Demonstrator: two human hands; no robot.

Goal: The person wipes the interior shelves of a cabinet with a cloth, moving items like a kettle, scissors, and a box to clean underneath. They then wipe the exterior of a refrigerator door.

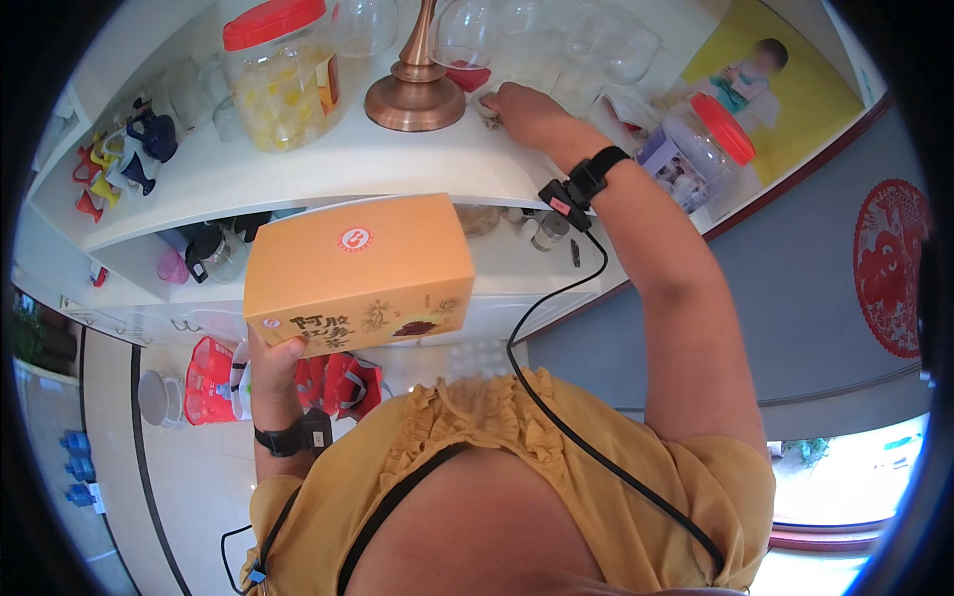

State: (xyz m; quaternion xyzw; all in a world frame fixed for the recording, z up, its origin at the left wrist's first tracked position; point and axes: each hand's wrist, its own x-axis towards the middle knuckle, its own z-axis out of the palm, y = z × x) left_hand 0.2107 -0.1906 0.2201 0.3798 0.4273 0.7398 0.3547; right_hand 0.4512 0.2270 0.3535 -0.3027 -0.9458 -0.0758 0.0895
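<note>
My left hand holds an orange cardboard box by its lower left corner, in front of the shelf edge; most of its fingers are hidden behind the box. My right hand presses a bunched, pale patterned cloth onto the white shelf. Just left of that cloth stands a copper-coloured metal base with a stem, and a small red object lies behind it. Clear glass vessels stand beyond my right hand.
A red-lidded plastic jar stands left; another red-lidded jar sits near my right forearm. Small coloured jugs line the shelf's left end. The lower shelf holds a glass pot and a small jar. A black cable hangs from my right wrist.
</note>
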